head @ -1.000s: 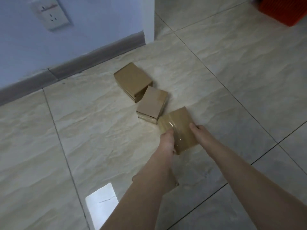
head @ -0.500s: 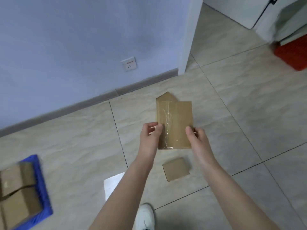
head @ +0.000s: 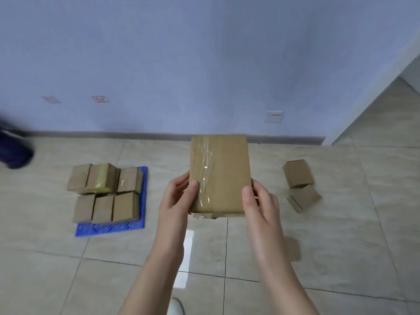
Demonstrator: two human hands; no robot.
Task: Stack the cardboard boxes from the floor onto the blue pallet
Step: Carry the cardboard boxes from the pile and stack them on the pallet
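The left hand (head: 179, 196) and right hand (head: 259, 201) are gripping a flat, tape-sealed brown cardboard box (head: 222, 173) in mid-air, while the blue plastic pallet (head: 109, 228) is already carrying several stacked boxes (head: 103, 209) and two small brown boxes (head: 297, 172) are waiting on the tiled floor (head: 341, 246).

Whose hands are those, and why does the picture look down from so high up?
There is no machine here. A person wears a camera on their head, so you see what they see, looking forward and down. Their left hand and right hand grip a taped cardboard box by its two sides, held above the tiled floor. To the left lies a blue pallet with brown boxes on it. To the right, two small boxes sit close together on the floor.
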